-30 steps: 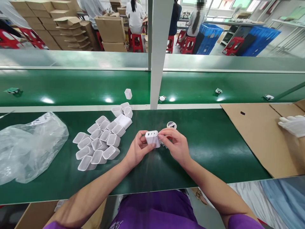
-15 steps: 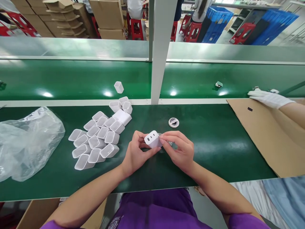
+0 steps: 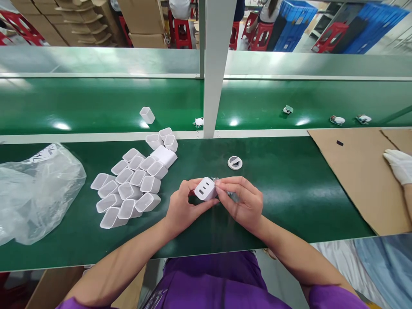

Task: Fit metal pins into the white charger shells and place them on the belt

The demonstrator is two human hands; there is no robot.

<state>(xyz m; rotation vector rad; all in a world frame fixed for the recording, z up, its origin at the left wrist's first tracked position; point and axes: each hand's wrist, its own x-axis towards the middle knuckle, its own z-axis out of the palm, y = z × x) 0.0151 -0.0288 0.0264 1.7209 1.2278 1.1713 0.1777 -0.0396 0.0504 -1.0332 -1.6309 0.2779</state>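
Between my two hands, above the green table, is a white charger [image 3: 204, 189] with its port face turned up toward me; three ports show in it. My left hand [image 3: 183, 207] is closed around its left and lower side. With thumb and fingertips pinched, my right hand [image 3: 242, 201] grips its right edge. A bit of circuit board [image 3: 215, 178] peeks out behind the charger, mostly hidden by the fingers. Left of my hands stand several open white charger housings [image 3: 128, 191] in a cluster. Beyond my right hand lies a round white roll [image 3: 234, 162].
A clear plastic bag [image 3: 41, 193] lies at the left. On the green belt [image 3: 106, 101] sit a white housing [image 3: 147, 115] and several small circuit boards [image 3: 337, 120]. A metal post [image 3: 214, 68] rises ahead. A co-worker's gloved hand [image 3: 399, 165] is over cardboard [image 3: 357, 180] at right.
The housing and a circuit board on the belt have shifted left, and another board shows beside the post. The co-worker's gloved hand has drawn back from the belt. My hands keep nearly the same grip.
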